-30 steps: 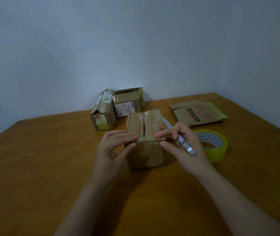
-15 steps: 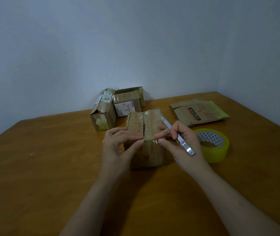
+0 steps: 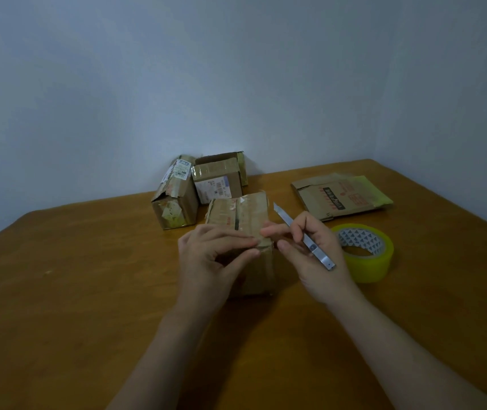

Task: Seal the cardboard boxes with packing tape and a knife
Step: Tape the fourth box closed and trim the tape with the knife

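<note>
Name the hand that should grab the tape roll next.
Right, probably. The tape roll lies just beside the right hand, on its side of the box, while the left hand holds the box's near top edge. The right hand grips the knife, though, so it would need to set that down first.

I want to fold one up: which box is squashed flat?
The flattened box at the far right, behind the yellow tape roll. The held box and the two by the wall stand full.
</note>
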